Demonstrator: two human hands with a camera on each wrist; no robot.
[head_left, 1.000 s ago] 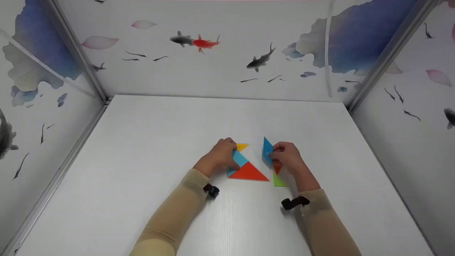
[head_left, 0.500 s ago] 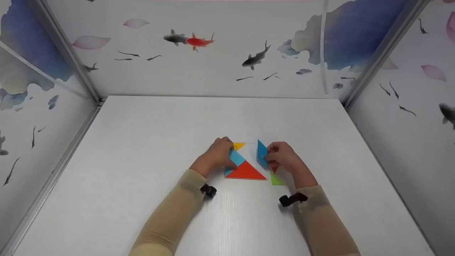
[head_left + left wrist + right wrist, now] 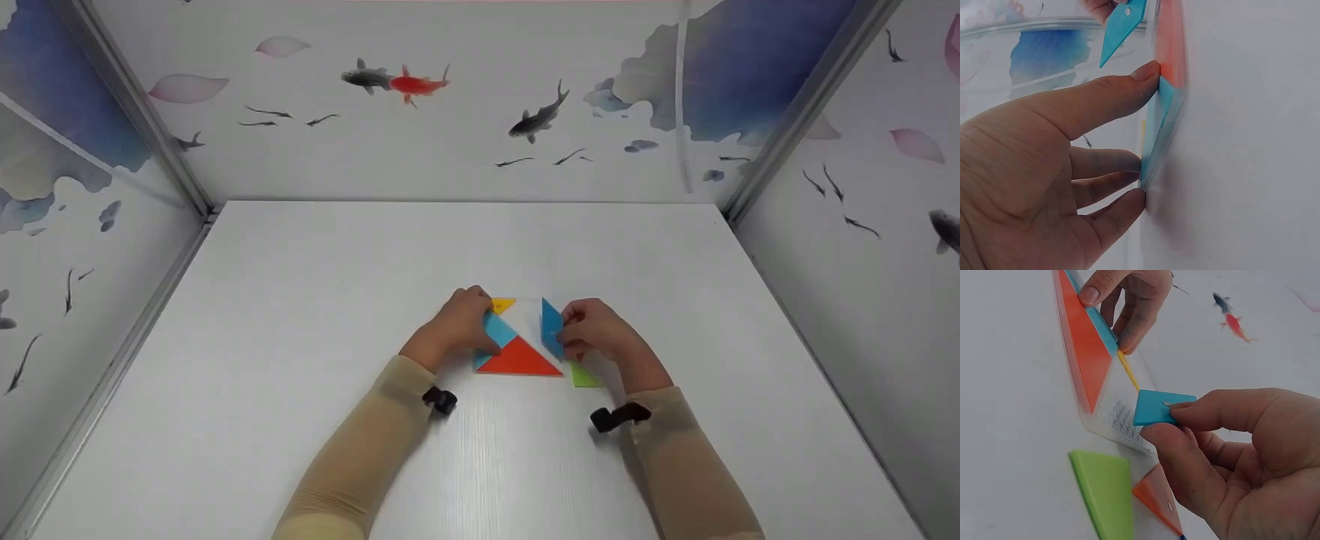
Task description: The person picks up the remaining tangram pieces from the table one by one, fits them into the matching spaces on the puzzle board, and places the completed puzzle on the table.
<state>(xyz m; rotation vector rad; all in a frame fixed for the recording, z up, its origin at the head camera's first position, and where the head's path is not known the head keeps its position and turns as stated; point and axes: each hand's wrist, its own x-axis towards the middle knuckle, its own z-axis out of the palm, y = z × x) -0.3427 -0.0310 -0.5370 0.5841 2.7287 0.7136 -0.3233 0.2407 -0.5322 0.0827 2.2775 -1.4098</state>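
A clear tangram tray [image 3: 529,316] lies on the table with a large red triangle [image 3: 519,360], light-blue pieces [image 3: 499,330] and a yellow piece [image 3: 502,304] in it. My left hand [image 3: 456,326] holds its left side, thumb on the pieces and fingertips at the edge. Between thumb and index finger, my right hand [image 3: 1247,450] pinches a blue tangram piece [image 3: 1157,406], tilted above the tray's bare right part. A green piece [image 3: 1105,492] and an orange-red piece [image 3: 1159,498] lie on the table beside the tray, below the right hand.
The white table [image 3: 337,300] is bordered by a back wall [image 3: 465,150] and side walls printed with fish and petals. Black wrist cameras [image 3: 442,401] sit on both forearms, low over the table.
My right hand has moved slightly left with the blue piece, bringing it closer over the tray, and the piece now sits a little lower. The left hand keeps its place on the tray.
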